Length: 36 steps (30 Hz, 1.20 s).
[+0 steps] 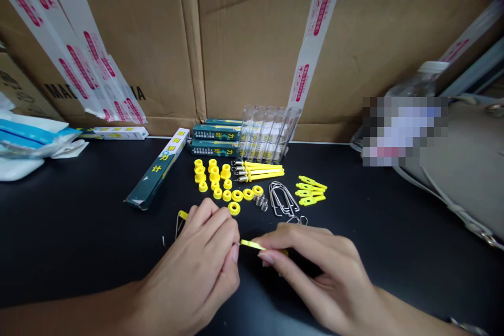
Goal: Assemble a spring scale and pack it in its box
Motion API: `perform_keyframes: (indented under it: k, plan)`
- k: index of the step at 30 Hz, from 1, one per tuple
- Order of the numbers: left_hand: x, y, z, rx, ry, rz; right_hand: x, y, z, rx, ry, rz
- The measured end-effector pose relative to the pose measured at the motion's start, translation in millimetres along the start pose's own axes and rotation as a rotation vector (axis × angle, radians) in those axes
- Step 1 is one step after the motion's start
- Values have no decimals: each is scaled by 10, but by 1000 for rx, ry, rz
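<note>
My right hand (pixel 326 268) pinches a slim yellow plastic piece (pixel 252 244) between thumb and fingers. The piece points left, and a small metal bit at its tip meets the thumb and finger of my left hand (pixel 205 262). That left hand is closed, and most of what it grips is hidden. Beyond its knuckles a yellow end piece (pixel 182 214) shows with a thin bent wire; whether it is held cannot be seen. Just past my hands lie several bent metal hooks (pixel 282 199), small coil springs (pixel 261 202) and flat yellow tabs (pixel 310 191).
Several yellow caps and rings (pixel 214 174) are grouped mid-table beside yellow rods with springs (pixel 260 170). Clear tubes (pixel 268 134) lean on green boxes (pixel 212 147). A longer green-and-white box (pixel 159 170) lies left. Cardboard (pixel 252 37) walls the back; a bag (pixel 464 163) and plastic bottle (pixel 423 81) stand right.
</note>
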<state>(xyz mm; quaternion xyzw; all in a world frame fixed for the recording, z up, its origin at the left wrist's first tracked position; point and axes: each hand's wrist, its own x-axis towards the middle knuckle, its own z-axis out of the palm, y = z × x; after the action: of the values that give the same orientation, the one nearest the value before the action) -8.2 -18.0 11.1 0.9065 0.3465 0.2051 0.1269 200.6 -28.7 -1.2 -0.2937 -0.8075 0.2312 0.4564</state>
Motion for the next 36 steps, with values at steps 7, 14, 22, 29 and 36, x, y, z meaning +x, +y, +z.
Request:
perform_keyframes:
  k: [7, 14, 22, 29, 36]
  plan:
    - [-6, -27, 4, -21, 35, 3, 2, -36, 11, 22, -50, 155]
    - [-41, -67, 64, -85, 103, 19, 2, -19, 19, 48, -80, 180]
    - [-22, -61, 15, -90, 66, 15, 5, -19, 25, -7, -79, 193]
    - [-35, -42, 28, -71, 57, 30, 32, -34, 10, -27, -26, 149]
    - [-38, -34, 35, 5, 68, 64, 0, -58, 23, -54, -40, 135]
